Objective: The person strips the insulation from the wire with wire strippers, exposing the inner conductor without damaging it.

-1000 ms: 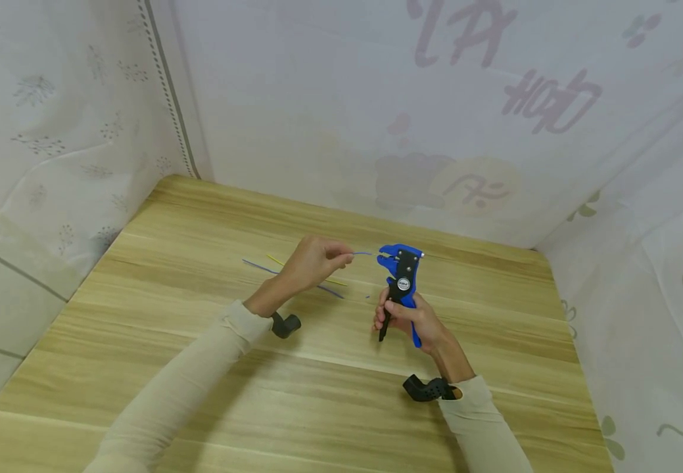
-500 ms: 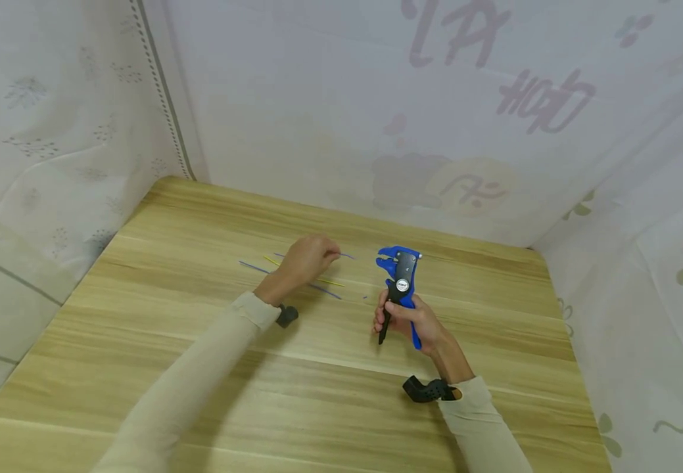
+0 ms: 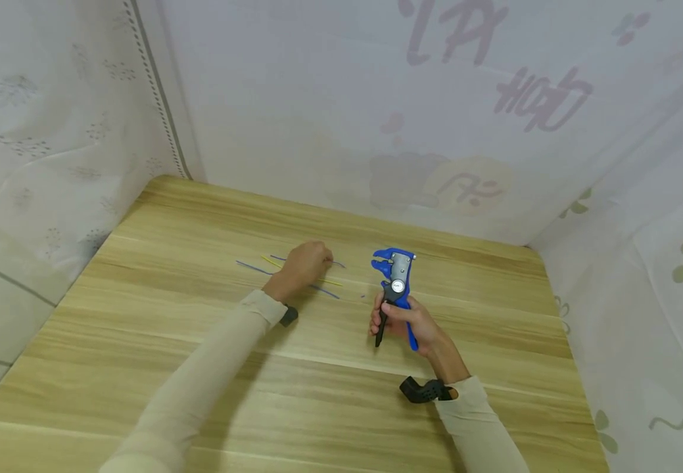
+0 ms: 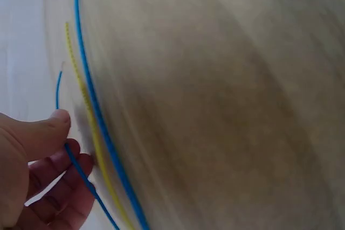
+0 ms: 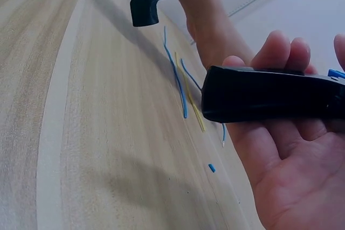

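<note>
Left-hand grip (image 3: pixel 307 264) pinches blue wire (image 4: pixel 81 171) over tabletop (image 3: pixel 341 394), beside yellow wire (image 4: pixel 94 127); right-hand grip (image 3: pixel 424 328) holds wire stripper (image 3: pixel 399 282) by handles (image 3: pixel 381 328). Blue wire likely light, springy, best pinched mid-length; wire stripper probably rigid.

blue wires (image 4: pixel 102 125) | yellow wire (image 4: pixel 90 112) | stripper (image 3: pixel 398 286) — blue, black | table (image 3: pixel 317 407) — wood-grained

From where I stood, the left hand (image 4: pixel 48 169) had a slim blue wire (image 4: pixel 80 168) between its thumb and curled fingers, one end pale at the tip. Just beside it, a yellow wire (image 4: pixel 96 133) and a second blue wire (image 4: pixel 96 106) lay bowed, nearly parallel, over the blurry, tan-streaked tabletop (image 4: pixel 215 106).
</note>
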Action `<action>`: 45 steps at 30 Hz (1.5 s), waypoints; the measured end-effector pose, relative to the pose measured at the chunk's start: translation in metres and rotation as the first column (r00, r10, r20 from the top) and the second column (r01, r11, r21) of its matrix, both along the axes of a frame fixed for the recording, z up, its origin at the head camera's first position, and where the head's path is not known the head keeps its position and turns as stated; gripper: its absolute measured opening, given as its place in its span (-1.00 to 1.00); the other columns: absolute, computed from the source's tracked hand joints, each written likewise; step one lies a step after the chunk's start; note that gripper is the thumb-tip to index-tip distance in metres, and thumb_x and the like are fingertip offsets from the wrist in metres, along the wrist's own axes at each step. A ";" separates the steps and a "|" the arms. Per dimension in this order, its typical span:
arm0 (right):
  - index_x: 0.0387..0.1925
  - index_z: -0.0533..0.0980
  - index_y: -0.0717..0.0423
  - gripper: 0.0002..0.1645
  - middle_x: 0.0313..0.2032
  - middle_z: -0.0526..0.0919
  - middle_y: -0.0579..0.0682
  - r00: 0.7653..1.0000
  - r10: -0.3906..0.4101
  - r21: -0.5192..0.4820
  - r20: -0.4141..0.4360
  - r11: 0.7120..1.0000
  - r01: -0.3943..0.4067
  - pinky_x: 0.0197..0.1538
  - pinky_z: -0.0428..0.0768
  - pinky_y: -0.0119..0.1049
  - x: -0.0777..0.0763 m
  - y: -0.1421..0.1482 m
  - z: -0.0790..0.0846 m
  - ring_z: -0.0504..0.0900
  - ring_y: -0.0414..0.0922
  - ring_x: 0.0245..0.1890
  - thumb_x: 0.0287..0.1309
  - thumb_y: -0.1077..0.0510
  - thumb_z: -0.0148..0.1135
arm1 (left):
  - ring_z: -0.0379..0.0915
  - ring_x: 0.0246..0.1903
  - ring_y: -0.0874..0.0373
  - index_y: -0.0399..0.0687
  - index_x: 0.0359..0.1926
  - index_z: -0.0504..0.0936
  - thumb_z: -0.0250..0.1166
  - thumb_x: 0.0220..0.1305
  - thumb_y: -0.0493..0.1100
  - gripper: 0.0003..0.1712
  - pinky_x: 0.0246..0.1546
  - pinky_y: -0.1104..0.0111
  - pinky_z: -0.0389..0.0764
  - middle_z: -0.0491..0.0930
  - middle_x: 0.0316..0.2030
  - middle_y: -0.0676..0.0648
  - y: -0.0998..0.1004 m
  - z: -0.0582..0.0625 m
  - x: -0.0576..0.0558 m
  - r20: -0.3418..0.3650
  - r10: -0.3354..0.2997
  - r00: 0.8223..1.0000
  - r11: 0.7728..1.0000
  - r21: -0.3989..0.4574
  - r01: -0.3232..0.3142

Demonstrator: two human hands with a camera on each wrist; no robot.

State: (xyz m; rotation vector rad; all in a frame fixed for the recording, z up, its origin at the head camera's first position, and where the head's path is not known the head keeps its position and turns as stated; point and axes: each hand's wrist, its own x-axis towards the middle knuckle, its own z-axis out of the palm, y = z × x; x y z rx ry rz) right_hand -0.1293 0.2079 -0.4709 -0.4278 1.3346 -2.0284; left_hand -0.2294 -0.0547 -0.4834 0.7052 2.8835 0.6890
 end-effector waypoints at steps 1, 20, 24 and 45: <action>-0.10 0.37 0.19 -0.87 -0.33 0.59 0.02 1.000 0.002 -0.002 0.000 1.000 -0.002 -0.02 0.63 -0.08 0.000 0.000 0.000 0.63 -0.05 -0.29 0.49 0.23 -0.12 | 0.64 -0.07 -0.04 -0.19 -0.15 0.76 0.29 0.35 -0.26 -0.84 -0.08 0.19 0.67 0.71 -0.11 -0.17 -0.001 0.000 0.000 -0.006 -0.004 1.000 1.000 0.003 0.004; -0.10 0.38 0.20 -0.86 -0.32 0.60 0.03 1.000 0.005 -0.014 0.019 1.000 -0.004 -0.01 0.62 -0.06 0.002 -0.002 -0.002 0.64 -0.04 -0.29 0.49 0.26 -0.14 | 0.22 -0.55 0.22 -0.06 -0.62 0.56 0.14 0.24 -0.46 -0.65 -0.47 0.39 0.30 0.32 -0.65 0.10 -0.019 0.006 0.015 0.049 -0.202 0.978 0.978 -0.033 0.204; -0.10 0.39 0.18 -0.86 -0.33 0.61 0.02 1.000 0.011 -0.018 0.020 1.000 -0.011 -0.01 0.62 -0.06 0.003 -0.001 -0.004 0.64 -0.03 -0.29 0.49 0.25 -0.13 | 0.16 -0.57 0.22 0.01 -0.71 0.40 0.13 0.22 -0.47 -0.57 -0.45 0.36 0.30 0.22 -0.68 0.09 -0.017 0.004 0.015 0.038 -0.202 0.979 0.978 -0.046 0.203; -0.07 0.40 0.16 -0.85 -0.30 0.62 0.01 0.998 0.060 -0.038 0.017 0.998 -0.059 -0.01 0.62 -0.07 0.003 -0.001 -0.006 0.65 -0.04 -0.28 0.48 0.25 -0.12 | 0.51 -0.39 0.15 -0.19 -0.09 0.48 0.10 0.29 -0.53 -0.74 -0.21 0.28 0.62 0.62 -0.29 -0.07 -0.004 0.061 0.032 -0.087 -0.217 0.972 0.976 -0.023 0.216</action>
